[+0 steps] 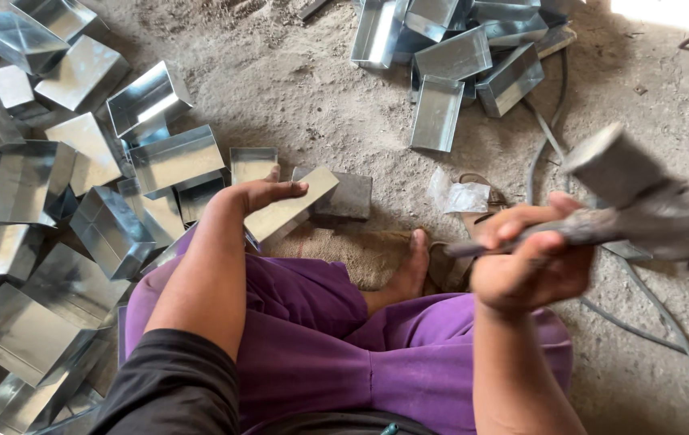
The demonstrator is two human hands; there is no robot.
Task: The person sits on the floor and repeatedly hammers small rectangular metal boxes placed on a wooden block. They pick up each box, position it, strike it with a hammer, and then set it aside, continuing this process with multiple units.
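Note:
My left hand [257,196] grips a shiny sheet-metal box [290,208], holding it tilted over a dark grey block [350,196] on the floor. My right hand [528,258] is closed round the handle of a heavy grey hammer [643,205], raised to the right of the box and blurred by motion. I sit on the floor in purple trousers, one bare foot [410,270] resting on a piece of sacking [352,251] just below the block.
Several metal boxes [78,201] lie heaped at the left and another pile [457,48] lies at the top. A crumpled plastic scrap [459,196] and grey cables [550,137] lie on the dusty concrete to the right.

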